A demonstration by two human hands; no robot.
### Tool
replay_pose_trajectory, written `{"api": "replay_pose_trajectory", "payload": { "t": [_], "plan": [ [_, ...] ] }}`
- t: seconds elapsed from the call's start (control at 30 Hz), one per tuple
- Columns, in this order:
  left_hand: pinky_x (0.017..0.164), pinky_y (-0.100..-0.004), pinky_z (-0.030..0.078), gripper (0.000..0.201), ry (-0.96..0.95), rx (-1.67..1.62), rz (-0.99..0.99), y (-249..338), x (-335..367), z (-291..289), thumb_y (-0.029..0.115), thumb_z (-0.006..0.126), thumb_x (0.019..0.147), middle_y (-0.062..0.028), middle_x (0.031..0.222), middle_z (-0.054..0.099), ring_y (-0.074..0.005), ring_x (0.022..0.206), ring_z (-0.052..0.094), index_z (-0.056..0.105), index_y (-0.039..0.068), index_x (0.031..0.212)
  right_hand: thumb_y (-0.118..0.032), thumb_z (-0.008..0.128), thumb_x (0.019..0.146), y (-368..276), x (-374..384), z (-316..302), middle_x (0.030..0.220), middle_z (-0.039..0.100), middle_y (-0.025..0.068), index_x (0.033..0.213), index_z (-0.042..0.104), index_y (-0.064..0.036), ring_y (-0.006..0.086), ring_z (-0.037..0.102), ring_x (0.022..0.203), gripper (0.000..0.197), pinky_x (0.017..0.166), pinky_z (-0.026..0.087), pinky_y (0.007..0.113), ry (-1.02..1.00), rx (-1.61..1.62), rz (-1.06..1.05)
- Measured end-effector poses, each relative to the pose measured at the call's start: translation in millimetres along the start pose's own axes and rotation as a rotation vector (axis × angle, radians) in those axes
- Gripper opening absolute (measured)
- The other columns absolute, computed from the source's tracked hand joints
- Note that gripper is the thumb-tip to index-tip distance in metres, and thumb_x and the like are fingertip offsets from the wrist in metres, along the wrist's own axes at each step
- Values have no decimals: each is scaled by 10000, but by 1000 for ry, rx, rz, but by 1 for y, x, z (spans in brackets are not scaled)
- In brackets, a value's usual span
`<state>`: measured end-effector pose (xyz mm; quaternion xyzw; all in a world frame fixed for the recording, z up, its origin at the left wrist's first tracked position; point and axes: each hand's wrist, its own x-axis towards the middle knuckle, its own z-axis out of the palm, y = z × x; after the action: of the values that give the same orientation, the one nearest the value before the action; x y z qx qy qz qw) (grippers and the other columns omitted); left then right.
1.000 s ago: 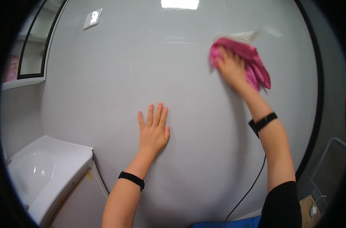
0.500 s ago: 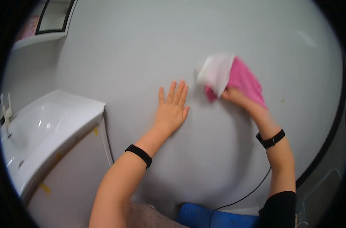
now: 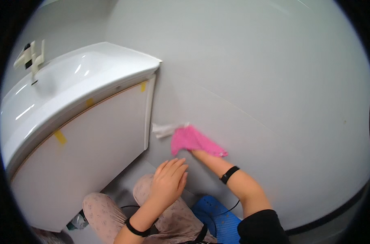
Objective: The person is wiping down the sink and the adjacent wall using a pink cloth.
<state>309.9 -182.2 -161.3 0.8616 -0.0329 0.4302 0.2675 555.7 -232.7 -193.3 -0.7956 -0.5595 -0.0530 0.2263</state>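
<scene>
Against the lower grey wall [image 3: 250,134], close to the sink cabinet, a pink cloth [image 3: 195,140] drapes over my right hand, whose fingers it hides. A crumpled white cloth or wipe [image 3: 164,130] sticks out from its left side. The right forearm reaches in from the lower right with a black band at the wrist. My left hand [image 3: 168,181] is raised in front of my knees with its fingers extended and nothing in it. It is off to the lower left of the pink cloth, apart from it.
To the left is a white washbasin [image 3: 99,61] with a pale tap [image 3: 32,59]. Beneath it stands a white cabinet [image 3: 95,138] with yellow tape pieces. A blue mat or step [image 3: 223,223] and a dark cord [image 3: 232,207] lie at the lower middle, beside my patterned trousers [image 3: 175,221].
My view has tipped lower and leftward. The right hand has carried the cloths down the wall toward the cabinet. My left hand has come off the wall to above my knees.
</scene>
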Motion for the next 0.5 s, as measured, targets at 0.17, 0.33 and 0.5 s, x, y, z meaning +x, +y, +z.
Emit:
{"api": "replay_pose_trajectory", "payload": {
  "t": [0.17,0.33,0.5],
  "plan": [
    [891,-403,474,212,-57,-64,-40,-10,-34,-26,49,633,811,-122,1119,650,-293,1045,611,640,27,1022,-207,550,848,-17,-30,-2,1141,593,198,1185,552,-44,333,557,1096,374,934,447,424,-261,-44,-29],
    [910,-394,464,234,-120,-96,-85,1,-47,-34,49,653,799,-124,1127,639,-278,1059,603,634,22,1031,-181,548,838,-44,63,-96,1115,611,180,1164,571,-50,326,577,1065,353,913,462,407,335,-306,-42],
    [910,-395,469,258,-160,-88,-83,7,-45,-45,21,649,796,-131,1135,639,-295,1057,605,635,8,1053,-156,545,828,-37,115,-78,1090,630,163,1144,590,-56,318,596,1035,334,893,477,391,580,-624,-37]
  ]
}}
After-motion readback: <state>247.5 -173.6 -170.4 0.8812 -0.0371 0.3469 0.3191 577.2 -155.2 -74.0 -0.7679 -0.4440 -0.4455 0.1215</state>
